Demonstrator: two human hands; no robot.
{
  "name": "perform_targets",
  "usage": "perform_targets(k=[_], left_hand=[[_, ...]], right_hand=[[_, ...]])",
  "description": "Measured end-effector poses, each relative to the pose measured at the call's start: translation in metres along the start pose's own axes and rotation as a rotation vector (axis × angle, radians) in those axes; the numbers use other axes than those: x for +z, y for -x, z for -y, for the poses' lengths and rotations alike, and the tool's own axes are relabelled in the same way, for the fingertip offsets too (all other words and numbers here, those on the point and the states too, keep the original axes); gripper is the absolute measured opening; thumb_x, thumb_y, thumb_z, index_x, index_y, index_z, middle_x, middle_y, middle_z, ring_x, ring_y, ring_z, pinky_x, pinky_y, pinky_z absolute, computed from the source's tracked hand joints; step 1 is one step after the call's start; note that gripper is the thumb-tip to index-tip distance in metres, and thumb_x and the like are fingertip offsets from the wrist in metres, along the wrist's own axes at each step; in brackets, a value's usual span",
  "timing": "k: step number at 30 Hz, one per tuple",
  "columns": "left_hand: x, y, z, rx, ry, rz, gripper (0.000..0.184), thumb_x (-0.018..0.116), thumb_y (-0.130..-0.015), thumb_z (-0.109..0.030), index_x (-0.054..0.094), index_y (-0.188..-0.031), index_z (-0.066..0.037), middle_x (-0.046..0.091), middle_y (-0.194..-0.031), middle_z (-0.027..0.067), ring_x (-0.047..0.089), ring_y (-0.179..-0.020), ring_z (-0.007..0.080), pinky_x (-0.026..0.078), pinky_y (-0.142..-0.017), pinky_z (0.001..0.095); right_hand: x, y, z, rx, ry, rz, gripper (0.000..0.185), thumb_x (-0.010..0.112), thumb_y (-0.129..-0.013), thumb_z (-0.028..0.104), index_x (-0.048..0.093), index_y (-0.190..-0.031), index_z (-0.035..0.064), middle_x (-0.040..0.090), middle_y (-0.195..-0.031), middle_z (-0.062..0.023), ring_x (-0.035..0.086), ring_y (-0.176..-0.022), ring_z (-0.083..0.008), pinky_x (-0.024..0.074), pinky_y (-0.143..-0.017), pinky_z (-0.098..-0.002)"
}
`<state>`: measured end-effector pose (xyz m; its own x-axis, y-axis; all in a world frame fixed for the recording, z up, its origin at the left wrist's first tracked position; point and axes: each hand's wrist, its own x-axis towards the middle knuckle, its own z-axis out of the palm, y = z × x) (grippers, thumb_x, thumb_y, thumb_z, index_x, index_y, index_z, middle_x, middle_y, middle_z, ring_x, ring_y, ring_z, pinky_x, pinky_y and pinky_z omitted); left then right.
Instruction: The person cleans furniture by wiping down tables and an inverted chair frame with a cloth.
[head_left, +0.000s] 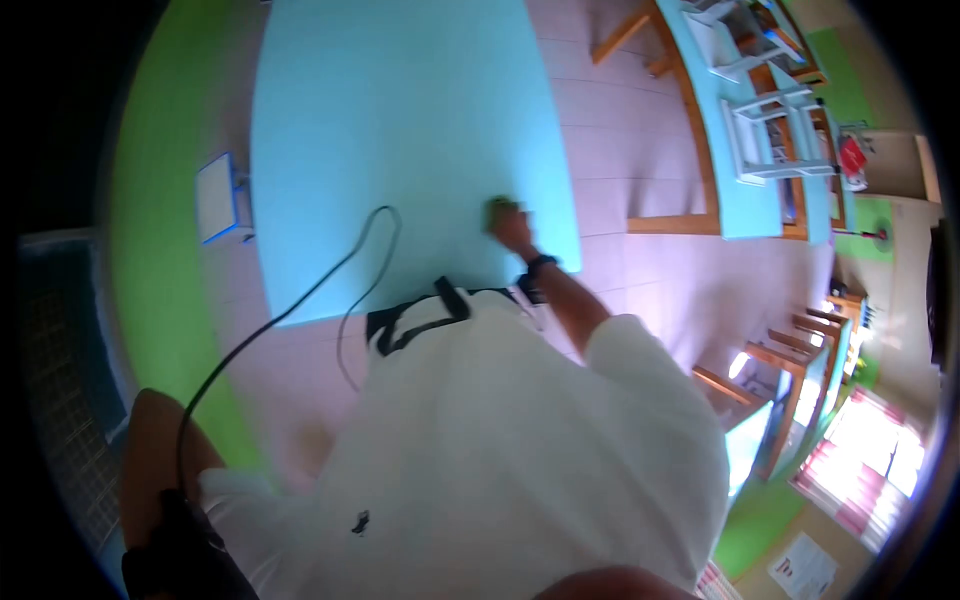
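My right hand, with a dark band on its wrist, is closed on a small green-brown sponge-like pad. It presses the pad against the light blue tabletop, near the right edge; the hand and pad are a little blurred. Across the near left part of the table loops a thin black cable, which runs back to my left side. Of my left arm only a bent part shows at the lower left. My left hand is outside the view.
A white box with blue edges sits beyond the table's left side. To the right, past the tiled floor, stand wooden-framed blue tables carrying upturned white stools. More furniture stands near the curtained window.
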<state>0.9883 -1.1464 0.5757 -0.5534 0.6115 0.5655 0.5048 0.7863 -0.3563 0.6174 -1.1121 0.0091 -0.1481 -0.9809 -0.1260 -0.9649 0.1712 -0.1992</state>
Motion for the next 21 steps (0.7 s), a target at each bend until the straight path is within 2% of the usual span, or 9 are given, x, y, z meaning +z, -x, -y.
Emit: perform_targets(k=[1,2,7,10,11,16,18,20,21], left_hand=[[0.003,0.001,0.001,-0.002,-0.001,-0.018,0.034,0.066,-0.079,-0.019,0.053,-0.109,-0.008,0.053,-0.111,0.0136,0.053,-0.102,0.0319,0.041,-0.082,0.0468],[0.004,0.0,0.002,0.003,-0.006,-0.037,0.034,0.066,-0.079,-0.018,0.054,-0.109,-0.008,0.054,-0.111,0.0135,0.054,-0.102,0.0319,0.041,-0.082,0.0466],[0.015,0.002,0.008,-0.021,-0.027,-0.084,0.033,0.068,-0.077,-0.017,0.054,-0.106,-0.008,0.055,-0.108,0.0132,0.055,-0.099,0.0316,0.042,-0.08,0.0455],[0.035,0.011,0.02,-0.153,-0.057,-0.147,0.032,0.069,-0.076,-0.016,0.055,-0.104,-0.008,0.055,-0.106,0.0131,0.055,-0.098,0.0314,0.043,-0.078,0.0449],[0.047,0.017,0.025,-0.206,-0.068,-0.176,0.032,0.069,-0.076,-0.015,0.055,-0.104,-0.008,0.056,-0.106,0.013,0.056,-0.097,0.0313,0.043,-0.078,0.0446],[0.204,0.088,0.045,-0.723,0.068,-0.099,0.031,0.07,-0.074,-0.014,0.056,-0.101,-0.008,0.057,-0.103,0.0127,0.057,-0.095,0.031,0.044,-0.076,0.0436],[0.288,0.13,0.027,-1.004,0.242,0.063,0.039,0.065,-0.074,-0.005,0.055,-0.111,-0.005,0.056,-0.113,0.0156,0.056,-0.101,0.0348,0.045,-0.084,0.0465],[0.349,0.175,-0.01,-1.071,0.213,0.317,0.046,0.057,-0.079,-0.003,0.05,-0.124,-0.005,0.056,-0.114,0.0171,0.056,-0.103,0.0358,0.046,-0.085,0.0462],[0.376,0.202,-0.032,-1.13,0.289,0.421,0.05,0.054,-0.08,-0.004,0.047,-0.13,-0.005,0.056,-0.115,0.018,0.055,-0.104,0.0358,0.046,-0.086,0.0462]], right_hand=[[-0.024,-0.014,0.032,0.118,-0.217,0.444,0.047,0.062,-0.076,0.03,0.058,-0.114,0.0032,0.053,-0.121,-0.0189,0.055,-0.106,-0.0373,0.0486,-0.081,-0.0538],[-0.052,-0.002,0.065,0.153,-0.342,0.474,0.046,0.062,-0.076,0.034,0.061,-0.112,0.0063,0.051,-0.122,-0.0195,0.055,-0.108,-0.0371,0.0499,-0.085,-0.0503],[-0.077,0.005,0.083,0.071,-0.281,0.469,0.045,0.061,-0.077,0.034,0.06,-0.117,0.0137,0.049,-0.122,-0.0174,0.054,-0.11,-0.0371,0.0502,-0.087,-0.0515],[-0.077,0.01,0.037,0.347,-0.446,0.384,0.054,0.066,-0.078,0.049,0.058,-0.118,0.014,0.048,-0.121,-0.0169,0.059,-0.102,-0.0384,0.0501,-0.085,-0.0504],[-0.061,0.014,0.02,0.298,-0.41,0.317,0.057,0.064,-0.081,0.051,0.056,-0.122,0.0115,0.06,-0.112,-0.0198,0.062,-0.1,-0.0375,0.0506,-0.084,-0.046],[-0.02,0.006,0.035,0.422,-0.797,0.415,0.061,0.057,-0.086,0.056,0.047,-0.128,0.0125,0.066,-0.105,-0.0225,0.064,-0.096,-0.0391,0.051,-0.081,-0.0453],[-0.017,0.013,0.073,0.236,-0.879,0.476,0.051,0.057,-0.087,0.048,0.053,-0.121,0.0104,0.066,-0.105,-0.0205,0.065,-0.095,-0.0378,0.052,-0.077,-0.0451],[-0.014,0.02,0.119,-0.362,-0.317,0.634,0.041,0.058,-0.085,0.041,0.059,-0.111,0.0094,0.068,-0.1,-0.017,0.067,-0.09,-0.0345,0.0531,-0.074,-0.0456],[-0.027,0.03,0.142,-0.354,-0.34,0.617,0.041,0.058,-0.085,0.041,0.059,-0.111,0.0094,0.068,-0.1,-0.017,0.067,-0.09,-0.0345,0.0531,-0.074,-0.0456]])
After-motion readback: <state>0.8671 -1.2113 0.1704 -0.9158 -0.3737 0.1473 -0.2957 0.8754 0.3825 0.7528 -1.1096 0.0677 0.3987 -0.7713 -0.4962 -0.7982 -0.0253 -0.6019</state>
